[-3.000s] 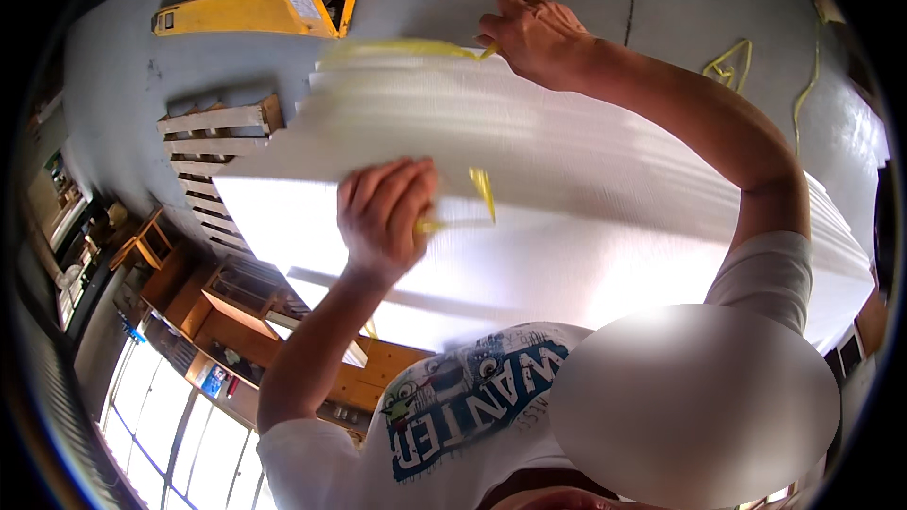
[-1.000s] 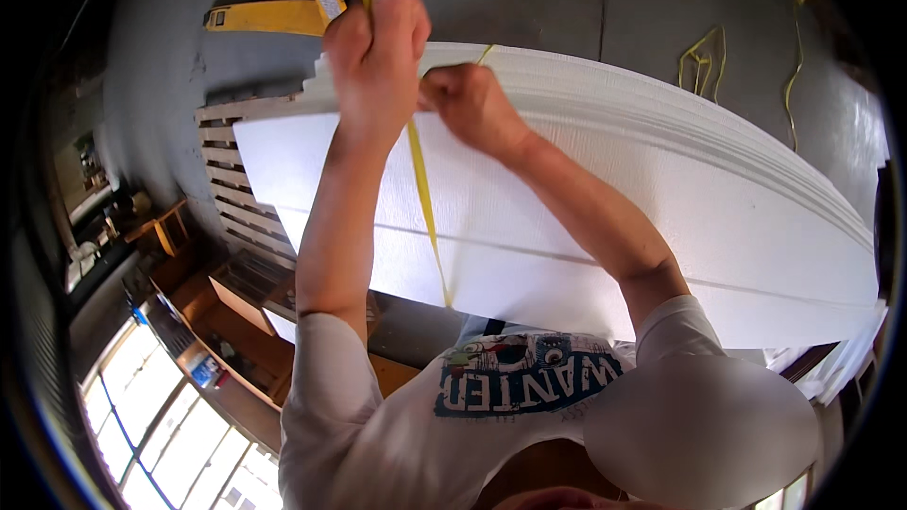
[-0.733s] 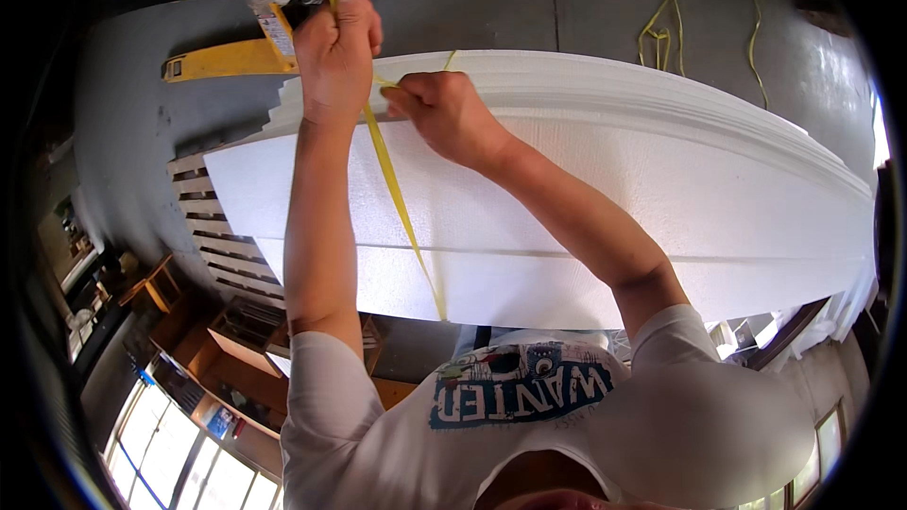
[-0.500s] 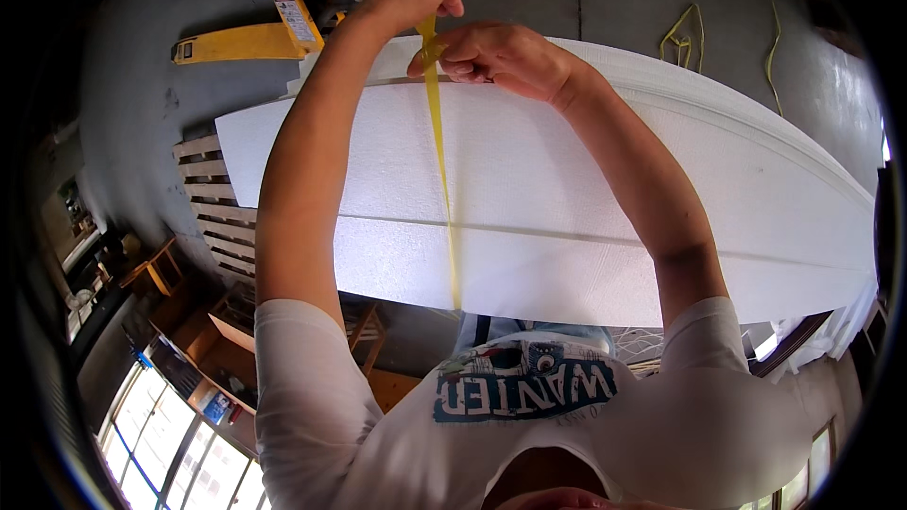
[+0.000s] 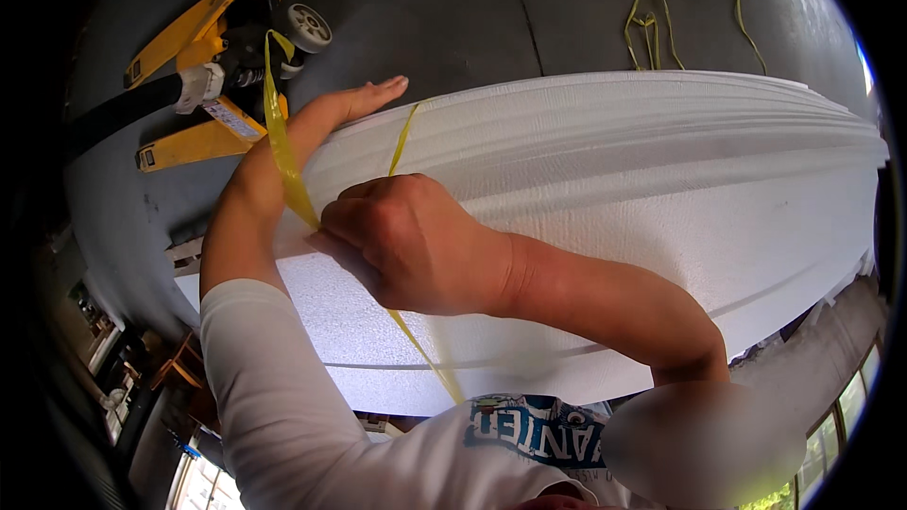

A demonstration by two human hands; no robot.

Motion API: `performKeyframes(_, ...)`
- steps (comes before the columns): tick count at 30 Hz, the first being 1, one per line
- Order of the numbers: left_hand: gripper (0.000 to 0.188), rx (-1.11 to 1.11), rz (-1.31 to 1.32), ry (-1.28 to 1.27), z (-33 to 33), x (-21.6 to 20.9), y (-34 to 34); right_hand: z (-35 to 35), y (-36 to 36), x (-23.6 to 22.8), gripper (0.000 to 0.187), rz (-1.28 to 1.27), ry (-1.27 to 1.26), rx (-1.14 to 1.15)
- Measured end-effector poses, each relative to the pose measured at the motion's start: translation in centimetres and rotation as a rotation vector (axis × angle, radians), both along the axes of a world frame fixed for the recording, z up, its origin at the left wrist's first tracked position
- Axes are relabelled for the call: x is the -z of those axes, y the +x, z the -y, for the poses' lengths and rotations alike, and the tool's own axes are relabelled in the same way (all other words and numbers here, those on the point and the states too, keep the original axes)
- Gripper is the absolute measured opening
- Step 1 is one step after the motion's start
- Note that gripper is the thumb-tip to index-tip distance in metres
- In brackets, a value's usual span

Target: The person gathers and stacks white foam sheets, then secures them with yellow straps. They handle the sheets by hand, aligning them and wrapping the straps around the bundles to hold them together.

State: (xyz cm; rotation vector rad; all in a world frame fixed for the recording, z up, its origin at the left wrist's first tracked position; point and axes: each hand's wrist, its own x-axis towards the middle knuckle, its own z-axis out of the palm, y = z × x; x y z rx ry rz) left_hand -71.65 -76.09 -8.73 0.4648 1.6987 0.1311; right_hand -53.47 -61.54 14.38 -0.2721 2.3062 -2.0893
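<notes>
A stack of white foam boards (image 5: 586,255) spreads across the view in front of me. A flat yellow plastic strap (image 5: 404,137) runs over the stack from its far edge to its near edge. My right hand (image 5: 416,246) is in a fist around the strap above the boards. From this fist a loose length of strap rises and crosses in front of my left forearm. At the far left edge of the stack, my left hand (image 5: 364,99) has its fingers stretched out, holding nothing. Whether its palm presses on the boards is hard to tell.
A yellow pallet jack (image 5: 203,137) with a black handle (image 5: 123,118) stands on the grey floor to the far left. Loose yellow strap (image 5: 652,28) lies on the floor beyond the stack. A wooden pallet (image 5: 184,250) shows partly at the left.
My right hand has come nearer to me, drawing the strap, and is now a fist. The left hand has let go of the strap and moved to the stack's far left edge. The view has shifted.
</notes>
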Motion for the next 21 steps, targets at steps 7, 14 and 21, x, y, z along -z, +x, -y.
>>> performKeyframes(7,0.059,-0.103,0.041,0.140,3.4,0.5,9.8,0.8,1.5,-1.8,0.018,0.014,0.058,0.073)
performKeyframes(14,0.053,0.152,-0.318,0.093,-0.4,2.0,5.5,0.5,-0.1,-0.2,0.015,0.101,0.087,0.126)
performKeyframes(21,0.094,0.021,-0.176,-0.118,1.0,13.0,3.1,0.5,-0.5,-0.4,0.020,0.135,0.071,0.044)
